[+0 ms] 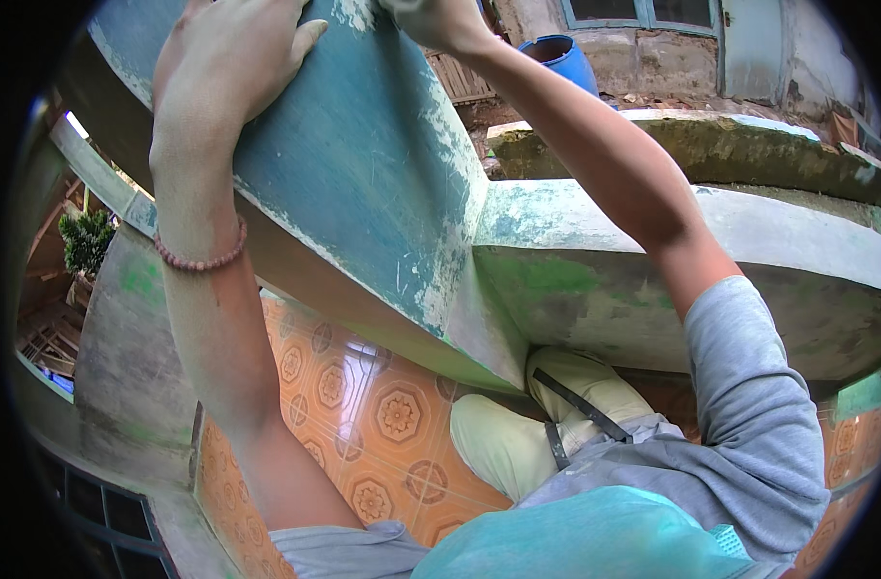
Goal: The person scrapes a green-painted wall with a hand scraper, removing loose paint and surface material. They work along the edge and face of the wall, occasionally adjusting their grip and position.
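Observation:
My left hand [230,58] rests on the blue-painted concrete pillar [353,159] at the upper left, thumb apart from the other fingers, whose tips lie past the top rim. A beaded bracelet [203,262] circles that wrist, and pale dust coats the hand and forearm. Higher up on the same pillar is my right hand [440,22], bent at the wrist beside the pillar's right edge. Its fingers are cut off by the rim, so what it holds cannot be told. White and grey patches show where the pillar's paint is worn.
A low wall with a white-topped ledge [788,224] joins the pillar at right. Beyond it stand a mossy concrete edge [701,148] and a blue plastic barrel [567,61]. Orange patterned floor tiles [397,416] lie below. At left are a grey wall [125,326] and a green plant [85,239].

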A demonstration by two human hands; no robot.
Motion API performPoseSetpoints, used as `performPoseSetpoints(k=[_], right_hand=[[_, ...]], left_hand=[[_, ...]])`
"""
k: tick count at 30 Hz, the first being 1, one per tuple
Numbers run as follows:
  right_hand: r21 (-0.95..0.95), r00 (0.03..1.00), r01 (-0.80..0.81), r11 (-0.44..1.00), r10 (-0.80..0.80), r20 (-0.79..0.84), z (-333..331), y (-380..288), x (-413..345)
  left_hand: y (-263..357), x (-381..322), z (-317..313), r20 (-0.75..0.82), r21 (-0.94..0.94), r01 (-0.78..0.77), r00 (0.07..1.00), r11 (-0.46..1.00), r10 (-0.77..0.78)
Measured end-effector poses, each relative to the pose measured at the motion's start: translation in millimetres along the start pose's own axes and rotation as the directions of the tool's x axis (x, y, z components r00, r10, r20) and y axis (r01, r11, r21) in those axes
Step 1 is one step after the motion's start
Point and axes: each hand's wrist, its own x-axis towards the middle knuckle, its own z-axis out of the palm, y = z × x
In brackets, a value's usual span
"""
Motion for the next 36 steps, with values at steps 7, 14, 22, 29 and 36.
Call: performPoseSetpoints(k=[7, 14, 22, 29, 36], right_hand=[[-0.086, 1.000, 0.015, 0.996, -0.017, -0.021, 1, 7, 8], [-0.113, 0.976, 0.173, 0.978, -0.186, -0.110, 14, 12, 14], [-0.099, 0.958, 0.274, 0.957, -0.280, -0.056, 9, 9, 18], [-0.035, 0.966, 0.257, 0.966, -0.258, -0.027, 14, -19, -19], [-0.059, 0.974, 0.215, 0.975, -0.219, -0.057, 16, 3, 12]], left_hand=[[1, -1, -1, 0.006, 0.006, -0.003, 1.000, 1.000, 0.003], [-5, 2, 6, 0.023, -0.050, -0.027, 0.999, 0.998, 0.028], [-2, 2, 1, 0.022, -0.041, -0.012, 1.000, 0.999, 0.013], [-9, -3, 6, 0.036, -0.032, -0.026, 0.999, 0.999, 0.027], [-19, 7, 27, 0.147, 0.231, -0.072, 0.988, 0.970, 0.038]])
